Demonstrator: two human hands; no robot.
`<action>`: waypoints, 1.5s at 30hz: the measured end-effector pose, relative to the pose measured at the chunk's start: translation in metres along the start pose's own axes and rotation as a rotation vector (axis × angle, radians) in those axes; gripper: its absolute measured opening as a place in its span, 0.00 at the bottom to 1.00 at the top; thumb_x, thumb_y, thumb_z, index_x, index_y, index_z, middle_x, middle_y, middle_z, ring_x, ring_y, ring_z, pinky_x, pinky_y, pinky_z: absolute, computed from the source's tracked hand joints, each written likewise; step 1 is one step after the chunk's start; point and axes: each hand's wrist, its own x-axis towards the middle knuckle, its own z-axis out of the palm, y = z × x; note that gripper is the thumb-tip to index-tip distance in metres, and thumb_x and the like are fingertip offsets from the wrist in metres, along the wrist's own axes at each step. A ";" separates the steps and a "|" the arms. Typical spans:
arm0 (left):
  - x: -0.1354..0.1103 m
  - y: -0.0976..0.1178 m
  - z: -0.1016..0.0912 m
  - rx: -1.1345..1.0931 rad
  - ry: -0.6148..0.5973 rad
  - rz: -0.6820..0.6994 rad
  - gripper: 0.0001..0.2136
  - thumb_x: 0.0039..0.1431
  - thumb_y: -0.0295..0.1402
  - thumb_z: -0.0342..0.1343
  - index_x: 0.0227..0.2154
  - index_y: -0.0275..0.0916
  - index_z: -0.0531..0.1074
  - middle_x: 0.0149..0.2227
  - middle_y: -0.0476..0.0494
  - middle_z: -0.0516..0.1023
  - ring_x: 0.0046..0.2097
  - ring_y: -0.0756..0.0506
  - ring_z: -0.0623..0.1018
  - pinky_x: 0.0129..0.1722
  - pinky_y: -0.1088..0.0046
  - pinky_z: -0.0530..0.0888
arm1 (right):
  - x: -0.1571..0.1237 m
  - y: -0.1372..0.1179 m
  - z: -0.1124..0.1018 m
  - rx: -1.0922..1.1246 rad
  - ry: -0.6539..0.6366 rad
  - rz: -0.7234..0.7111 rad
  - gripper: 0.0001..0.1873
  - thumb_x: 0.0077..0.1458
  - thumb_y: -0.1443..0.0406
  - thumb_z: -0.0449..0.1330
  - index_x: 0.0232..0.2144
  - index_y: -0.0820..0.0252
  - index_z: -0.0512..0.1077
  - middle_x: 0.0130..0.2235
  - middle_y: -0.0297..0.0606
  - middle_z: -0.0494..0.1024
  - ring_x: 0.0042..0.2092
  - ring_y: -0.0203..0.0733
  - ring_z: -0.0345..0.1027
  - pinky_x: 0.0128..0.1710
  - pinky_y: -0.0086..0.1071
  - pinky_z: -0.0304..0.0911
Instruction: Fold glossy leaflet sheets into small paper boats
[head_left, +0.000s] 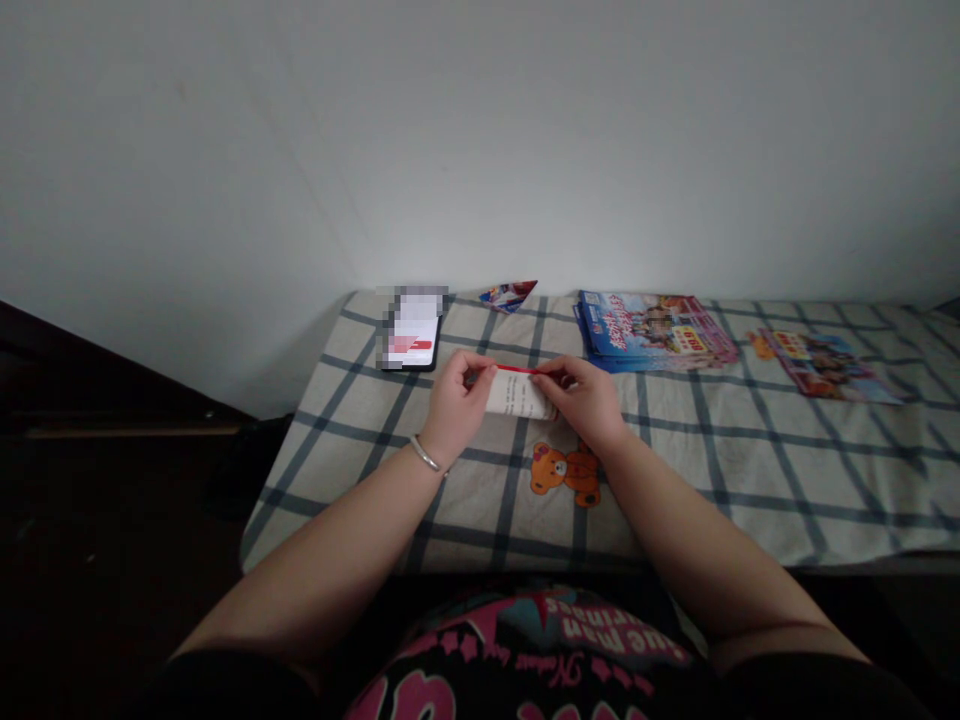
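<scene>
Between my two hands is a small folded piece of paper [516, 395], white with rows of dark print and a red strip along its far edge. My left hand [463, 400] pinches its left far corner between thumb and fingers. On the opposite side my right hand [585, 400] pinches the right far corner in the same way. The paper is held just over the checked cloth, and my fingers hide its two ends. A silver bangle [425, 454] circles my left wrist.
A phone [414, 335] with a lit screen lies to the left. Behind my hands rests a folded paper triangle [510, 295]. A stack of colourful flyers [649, 335] and a single flyer [829, 368] lie to the right on the checked cloth [465, 510]. A wall [480, 150] rises behind.
</scene>
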 end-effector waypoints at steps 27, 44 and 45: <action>-0.002 0.003 0.001 -0.002 -0.219 0.087 0.06 0.59 0.32 0.56 0.39 0.40 0.68 0.40 0.45 0.74 0.41 0.48 0.76 0.38 0.72 0.76 | 0.004 -0.005 -0.007 0.246 0.072 0.171 0.11 0.52 0.56 0.61 0.27 0.59 0.74 0.26 0.32 0.72 0.25 0.33 0.60 0.25 0.28 0.57; 0.000 0.007 0.001 0.140 -0.263 0.092 0.05 0.58 0.31 0.56 0.28 0.39 0.68 0.40 0.44 0.74 0.42 0.46 0.76 0.41 0.68 0.75 | 0.004 -0.012 -0.010 0.201 0.163 0.163 0.09 0.51 0.59 0.61 0.26 0.59 0.73 0.26 0.34 0.75 0.26 0.35 0.65 0.27 0.28 0.61; 0.000 0.008 0.001 0.139 -0.267 0.076 0.05 0.58 0.31 0.56 0.27 0.39 0.68 0.39 0.44 0.75 0.41 0.46 0.76 0.41 0.68 0.75 | 0.004 -0.012 -0.010 0.197 0.162 0.162 0.09 0.50 0.59 0.61 0.26 0.59 0.73 0.26 0.34 0.75 0.26 0.35 0.65 0.27 0.28 0.62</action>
